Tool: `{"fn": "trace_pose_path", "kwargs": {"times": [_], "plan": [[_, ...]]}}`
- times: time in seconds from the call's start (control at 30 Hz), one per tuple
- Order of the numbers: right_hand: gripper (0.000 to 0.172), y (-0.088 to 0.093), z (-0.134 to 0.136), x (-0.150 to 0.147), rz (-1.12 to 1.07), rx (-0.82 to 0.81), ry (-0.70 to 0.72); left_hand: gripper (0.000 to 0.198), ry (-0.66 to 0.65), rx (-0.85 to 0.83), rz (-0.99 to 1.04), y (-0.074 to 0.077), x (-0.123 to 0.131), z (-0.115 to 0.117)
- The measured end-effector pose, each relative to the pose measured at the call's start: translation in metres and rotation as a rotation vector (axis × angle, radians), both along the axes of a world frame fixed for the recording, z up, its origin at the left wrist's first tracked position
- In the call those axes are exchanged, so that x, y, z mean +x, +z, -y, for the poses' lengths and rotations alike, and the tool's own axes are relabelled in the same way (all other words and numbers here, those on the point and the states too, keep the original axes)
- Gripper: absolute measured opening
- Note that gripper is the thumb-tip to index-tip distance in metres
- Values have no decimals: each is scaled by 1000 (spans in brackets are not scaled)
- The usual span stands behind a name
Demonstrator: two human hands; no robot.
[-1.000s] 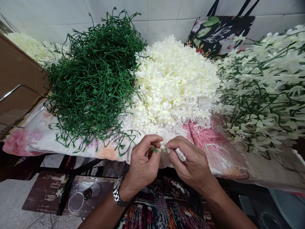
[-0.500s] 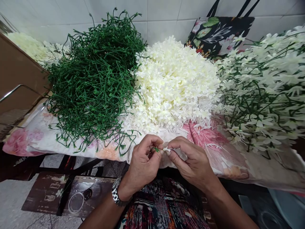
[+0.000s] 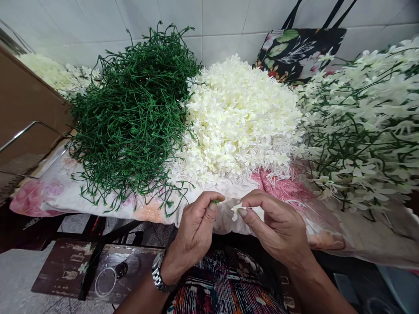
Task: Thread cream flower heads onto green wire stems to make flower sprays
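Note:
Between thumb and forefinger, my left hand (image 3: 198,226) pinches a green plastic stem (image 3: 214,202); only its small tip shows and the rest is hidden. A single white artificial flower (image 3: 236,212) is pinched in the fingertips of my right hand (image 3: 275,222). A small gap separates the two hands, just above the cloth's front edge. Ahead and to the left lies a tangled heap of green plastic stems (image 3: 131,117). Straight ahead is a heap of loose white flower heads (image 3: 242,117).
Assembled white flower sprays (image 3: 360,131) fill the right side. A floral cloth (image 3: 150,209) covers the work surface. A black floral bag (image 3: 294,54) leans against the tiled wall. At left stands a brown cardboard box (image 3: 29,100); below is a wooden board (image 3: 131,266) with a clear ring.
My hands have moved apart from where they met. The white flower now shows in my right fingertips, and the green tip stays in my left. The view has shifted slightly.

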State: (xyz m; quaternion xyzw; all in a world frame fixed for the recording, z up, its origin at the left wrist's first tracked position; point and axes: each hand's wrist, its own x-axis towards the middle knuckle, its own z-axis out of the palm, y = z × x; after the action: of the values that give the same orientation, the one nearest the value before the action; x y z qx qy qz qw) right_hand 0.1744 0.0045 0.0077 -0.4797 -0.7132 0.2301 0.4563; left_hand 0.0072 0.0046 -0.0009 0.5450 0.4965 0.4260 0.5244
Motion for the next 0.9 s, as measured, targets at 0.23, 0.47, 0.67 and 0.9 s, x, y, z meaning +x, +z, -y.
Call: {"fn": "trace_pose_path", "kwargs": {"times": [0.23,0.47,0.67,0.9], "plan": [[10,24,-3,3,109,124,54,18,-61,97,-40,-1,1,1],[11,29,-6,3,235,149,158,18,-60,227,2,2,3,0],[12,25,-5,5,289,145,165,20,-106,216,-43,6,5,-1],[17,21,-6,3,361,197,150,22,-137,126,17,6,10,-5]]}}
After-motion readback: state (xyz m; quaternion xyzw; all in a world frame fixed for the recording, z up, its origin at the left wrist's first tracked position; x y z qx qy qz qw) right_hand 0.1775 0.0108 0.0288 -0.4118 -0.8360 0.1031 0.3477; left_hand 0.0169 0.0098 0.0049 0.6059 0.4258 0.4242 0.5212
